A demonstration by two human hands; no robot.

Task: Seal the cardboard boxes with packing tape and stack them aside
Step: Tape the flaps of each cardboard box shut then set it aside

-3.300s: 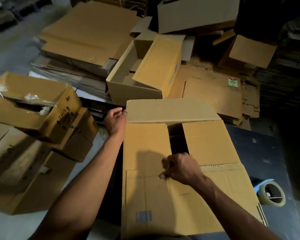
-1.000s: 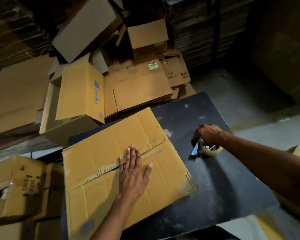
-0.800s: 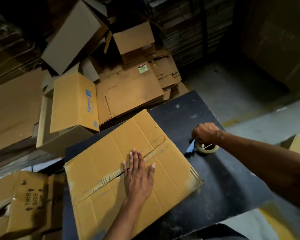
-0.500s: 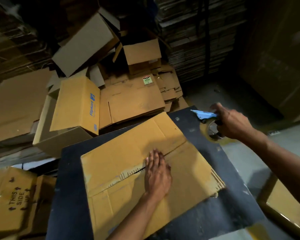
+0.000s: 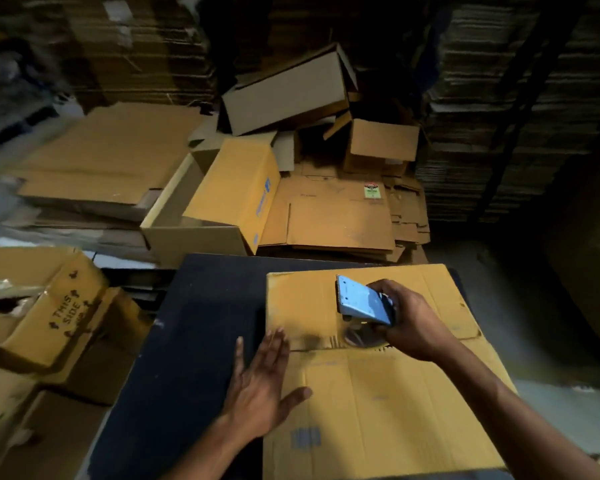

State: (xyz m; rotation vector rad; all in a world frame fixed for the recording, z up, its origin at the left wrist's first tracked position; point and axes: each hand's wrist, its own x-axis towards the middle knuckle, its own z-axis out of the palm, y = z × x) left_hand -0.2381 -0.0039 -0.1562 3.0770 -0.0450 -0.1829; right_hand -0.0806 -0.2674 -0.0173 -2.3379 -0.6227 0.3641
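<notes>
Right hand [image 5: 407,322]: fingers [image 5: 378,289] curled round the tape dispenser [image 5: 362,301], grasping it; its blue plate faces up, and the tape roll [image 5: 359,336] shows beneath, just above the box's centre seam [image 5: 329,342]. Whether the roll touches the cardboard cannot be told.

Left hand [image 5: 262,386]: fingers straight and spread, released, palm down at the left edge of the box [image 5: 388,393], thumb lying on the cardboard. Grasping nothing.

The box lies with flaps closed on the right part of the dark worktop [image 5: 187,341], seam running left to right, no tape visible along it.

Left of the worktop, near: a box marked "THIS SIDE" [image 5: 45,306]. Far of the worktop: an open box [image 5: 201,209] with a raised flap, flattened cartons [image 5: 340,216] to its right, and tall stacks of flat cardboard [image 5: 499,98] behind.
</notes>
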